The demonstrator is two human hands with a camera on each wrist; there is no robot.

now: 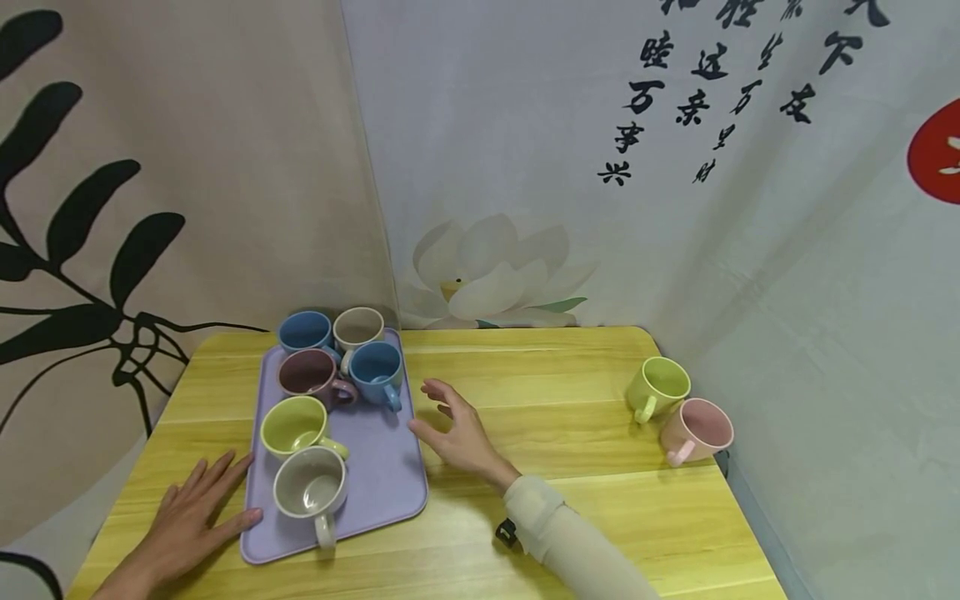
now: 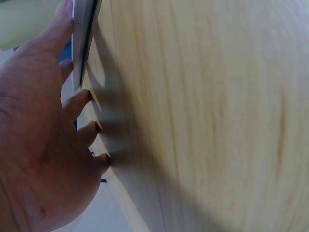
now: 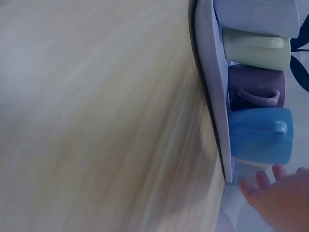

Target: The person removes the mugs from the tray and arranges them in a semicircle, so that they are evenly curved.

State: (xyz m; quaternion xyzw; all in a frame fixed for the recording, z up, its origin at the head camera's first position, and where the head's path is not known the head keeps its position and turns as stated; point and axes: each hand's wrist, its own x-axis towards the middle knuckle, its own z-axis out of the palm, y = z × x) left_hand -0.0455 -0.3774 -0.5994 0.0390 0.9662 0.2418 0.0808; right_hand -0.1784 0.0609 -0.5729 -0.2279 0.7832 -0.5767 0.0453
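The left hand [image 1: 191, 517] lies flat on the table [image 1: 570, 492] at the near left, fingers straight and spread. Its thumb [image 2: 60, 29] touches the near left edge of the tray [image 1: 382, 475], and the other fingertips rest on the wood just beside that edge. It holds nothing.

The right hand [image 1: 453, 429] is over the table just right of the tray, at about the middle of the tray's right edge. Its fingers are loosely spread and a little bent, pointing left and far toward the tray. It grips nothing, and whether it touches the tray edge I cannot tell. In the right wrist view only the fingertips [image 3: 263, 180] show, close to the tray's far end.

The lilac tray sits on the left half of the table and carries six cups, all upright. At its far end are a blue cup [image 1: 304, 331] on the left and a beige cup [image 1: 358, 328] to its right. Just nearer stand a mauve cup [image 1: 309, 374] and a second blue cup [image 1: 377, 371], the one closest to the right hand. Nearer again come a green cup [image 1: 296, 425] and, nearest, a grey cup [image 1: 311, 490] with its handle pointing at the near edge.

Well apart, at the right edge of the table, stand a second green cup [image 1: 658, 387] and a pink cup [image 1: 697, 430], just beside each other.
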